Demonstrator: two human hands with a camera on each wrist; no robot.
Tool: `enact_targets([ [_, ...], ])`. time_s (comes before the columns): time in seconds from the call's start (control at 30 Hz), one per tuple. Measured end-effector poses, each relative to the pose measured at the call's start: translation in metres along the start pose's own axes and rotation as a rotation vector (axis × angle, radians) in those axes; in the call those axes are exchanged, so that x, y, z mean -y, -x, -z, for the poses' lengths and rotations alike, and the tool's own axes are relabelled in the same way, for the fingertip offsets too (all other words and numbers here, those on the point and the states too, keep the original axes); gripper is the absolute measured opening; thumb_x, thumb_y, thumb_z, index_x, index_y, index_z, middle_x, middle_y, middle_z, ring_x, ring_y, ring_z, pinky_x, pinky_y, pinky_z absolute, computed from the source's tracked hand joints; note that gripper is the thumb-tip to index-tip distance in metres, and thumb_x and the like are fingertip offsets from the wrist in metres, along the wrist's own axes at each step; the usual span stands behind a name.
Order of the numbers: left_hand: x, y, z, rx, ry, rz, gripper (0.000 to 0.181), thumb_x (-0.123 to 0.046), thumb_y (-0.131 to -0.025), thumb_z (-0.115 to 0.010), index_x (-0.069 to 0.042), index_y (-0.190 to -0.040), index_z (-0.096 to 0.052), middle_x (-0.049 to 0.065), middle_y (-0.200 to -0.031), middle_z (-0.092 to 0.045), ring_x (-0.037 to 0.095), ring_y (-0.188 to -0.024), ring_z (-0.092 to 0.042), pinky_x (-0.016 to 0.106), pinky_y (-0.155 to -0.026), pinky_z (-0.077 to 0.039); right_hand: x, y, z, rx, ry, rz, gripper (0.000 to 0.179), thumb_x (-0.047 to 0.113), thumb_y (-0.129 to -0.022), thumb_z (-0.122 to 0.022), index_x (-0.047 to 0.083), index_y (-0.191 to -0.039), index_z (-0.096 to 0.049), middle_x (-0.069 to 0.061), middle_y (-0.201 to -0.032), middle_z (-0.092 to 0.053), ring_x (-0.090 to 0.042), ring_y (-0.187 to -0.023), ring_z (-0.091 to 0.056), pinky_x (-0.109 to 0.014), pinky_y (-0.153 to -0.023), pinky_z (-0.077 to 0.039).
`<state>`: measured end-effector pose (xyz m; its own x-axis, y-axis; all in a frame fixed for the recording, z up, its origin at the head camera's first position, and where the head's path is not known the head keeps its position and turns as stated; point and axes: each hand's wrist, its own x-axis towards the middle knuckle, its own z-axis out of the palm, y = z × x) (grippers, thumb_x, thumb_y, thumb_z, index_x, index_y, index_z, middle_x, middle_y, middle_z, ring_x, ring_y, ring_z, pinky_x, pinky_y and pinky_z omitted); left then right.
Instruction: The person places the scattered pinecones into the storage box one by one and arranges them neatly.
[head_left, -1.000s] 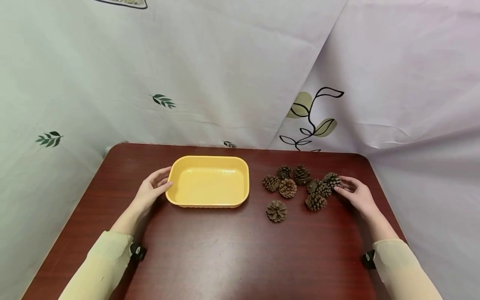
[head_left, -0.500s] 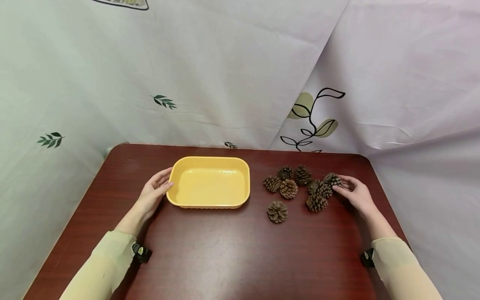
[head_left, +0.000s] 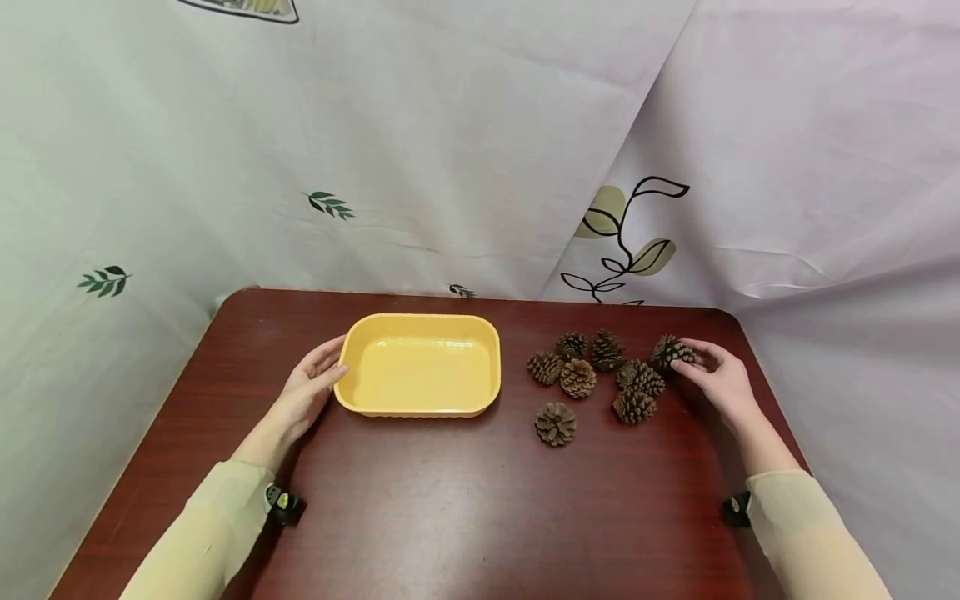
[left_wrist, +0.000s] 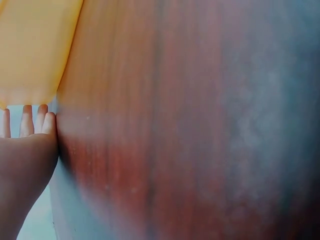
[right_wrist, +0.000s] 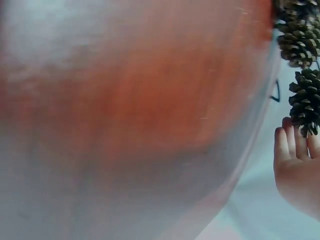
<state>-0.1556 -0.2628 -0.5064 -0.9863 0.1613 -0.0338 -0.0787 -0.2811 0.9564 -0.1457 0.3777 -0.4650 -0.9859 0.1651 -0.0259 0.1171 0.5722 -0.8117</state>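
In the head view, my left hand (head_left: 309, 385) holds the left end of a yellow rectangular tray (head_left: 492, 367), thumb at the rim and fingers along the outer wall. The left wrist view shows those fingertips against the yellow tray wall (left_wrist: 37, 55). My right hand (head_left: 720, 375) pinches a brown pine cone (head_left: 670, 353) between thumb and fingers at the right end of a cluster. Seen from the right wrist, this pine cone (right_wrist: 306, 100) sits at the fingertips, apart from the cones above it. Beside it lie more pine cones (head_left: 640, 377).
Another group of pine cones (head_left: 577, 378) lies between the tray and the right-hand cluster. One pine cone (head_left: 556, 424) sits nearer the front. A dark red wooden table (head_left: 480, 500) carries everything, with a pale patterned cloth (head_left: 450, 150) hanging behind its back edge.
My right hand has taken hold of the outermost pine cone and shifted it slightly up and to the right, away from its neighbours. The left hand and the tray have stayed nearly still.
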Motion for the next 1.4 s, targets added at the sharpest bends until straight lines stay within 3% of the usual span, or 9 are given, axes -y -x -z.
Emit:
enact_targets([
  [0.1, 0.002, 0.001, 0.002, -0.007, 0.018, 0.014, 0.045, 0.006, -0.106, -0.053, -0.024, -0.139, -0.061, -0.017, -0.132, -0.068, -0.002, -0.123, -0.061, 0.013, -0.100, -0.053, 0.009, -0.002, 0.000, 0.001, 0.004, 0.013, 0.059, 0.027, -0.100, -0.076, -0.002, -0.148, -0.057, -0.013, -0.146, -0.056, 0.020, -0.097, -0.051, 0.000, -0.081, -0.046],
  [0.2, 0.003, 0.002, 0.003, -0.002, 0.033, 0.016, 0.045, 0.006, -0.107, -0.052, -0.024, -0.139, -0.062, -0.018, -0.133, -0.069, -0.004, -0.124, -0.061, 0.013, -0.100, -0.053, 0.019, -0.005, -0.002, 0.011, -0.005, 0.026, 0.059, 0.026, -0.101, -0.075, -0.001, -0.150, -0.056, -0.017, -0.152, -0.052, 0.019, -0.103, -0.049, 0.001, -0.085, -0.045],
  [0.47, 0.005, 0.004, 0.006, 0.013, 0.067, 0.006, 0.045, 0.007, -0.107, -0.049, -0.021, -0.140, -0.061, -0.016, -0.133, -0.070, -0.003, -0.123, -0.063, 0.014, -0.100, -0.054, 0.054, -0.008, -0.017, 0.048, -0.066, 0.097, 0.056, 0.023, -0.100, -0.077, 0.001, -0.148, -0.059, 0.013, -0.136, -0.056, 0.016, -0.111, -0.051, 0.002, -0.092, -0.044],
  [0.53, 0.005, 0.004, 0.006, 0.013, 0.068, 0.009, 0.045, 0.007, -0.107, -0.049, -0.022, -0.139, -0.061, -0.016, -0.133, -0.070, -0.003, -0.123, -0.064, 0.014, -0.100, -0.054, 0.065, -0.007, -0.024, 0.066, -0.091, 0.108, 0.054, 0.023, -0.100, -0.077, 0.003, -0.147, -0.061, 0.013, -0.136, -0.059, 0.017, -0.110, -0.052, 0.000, -0.092, -0.045],
  [0.77, 0.004, 0.002, 0.005, 0.019, 0.082, 0.012, 0.045, 0.007, -0.107, -0.049, -0.025, -0.136, -0.064, -0.015, -0.133, -0.070, -0.002, -0.123, -0.064, 0.015, -0.099, -0.054, 0.092, -0.006, -0.054, 0.148, -0.104, 0.143, 0.050, 0.022, -0.101, -0.076, 0.005, -0.146, -0.062, -0.014, -0.151, -0.057, 0.013, -0.115, -0.052, 0.000, -0.096, -0.043],
  [0.9, 0.003, 0.001, 0.005, 0.026, 0.087, 0.006, 0.046, 0.008, -0.107, -0.049, -0.025, -0.135, -0.064, -0.015, -0.132, -0.071, -0.001, -0.121, -0.065, 0.015, -0.099, -0.055, 0.106, -0.007, -0.074, 0.203, -0.143, 0.151, 0.049, 0.018, -0.100, -0.077, 0.005, -0.145, -0.063, -0.016, -0.153, -0.056, -0.006, -0.127, -0.054, -0.002, -0.099, -0.043],
  [1.03, 0.003, -0.001, 0.005, 0.026, 0.081, 0.013, 0.044, 0.007, -0.108, -0.049, -0.023, -0.136, -0.063, -0.015, -0.132, -0.071, -0.001, -0.122, -0.065, 0.015, -0.099, -0.055, 0.119, -0.006, -0.093, 0.253, -0.174, 0.166, 0.050, 0.016, -0.099, -0.078, 0.005, -0.145, -0.063, -0.016, -0.154, -0.056, -0.025, -0.135, -0.054, -0.012, -0.105, -0.048],
  [1.23, 0.005, -0.003, 0.005, 0.032, 0.076, 0.003, 0.043, 0.005, -0.107, -0.051, -0.022, -0.139, -0.063, -0.015, -0.133, -0.070, -0.002, -0.122, -0.065, 0.015, -0.100, -0.054, 0.136, -0.005, -0.119, 0.305, -0.206, 0.217, 0.051, 0.011, -0.096, -0.079, 0.002, -0.144, -0.063, -0.018, -0.152, -0.058, -0.034, -0.139, -0.056, -0.046, -0.120, -0.047],
  [1.4, 0.007, -0.004, 0.009, 0.042, 0.083, -0.011, 0.042, 0.002, -0.106, -0.057, -0.025, -0.139, -0.064, -0.015, -0.133, -0.070, -0.001, -0.122, -0.065, 0.015, -0.099, -0.055, 0.149, -0.002, -0.141, 0.338, -0.224, 0.260, 0.050, 0.009, -0.094, -0.081, 0.003, -0.141, -0.065, -0.019, -0.149, -0.061, -0.036, -0.141, -0.056, -0.051, -0.121, -0.046],
])
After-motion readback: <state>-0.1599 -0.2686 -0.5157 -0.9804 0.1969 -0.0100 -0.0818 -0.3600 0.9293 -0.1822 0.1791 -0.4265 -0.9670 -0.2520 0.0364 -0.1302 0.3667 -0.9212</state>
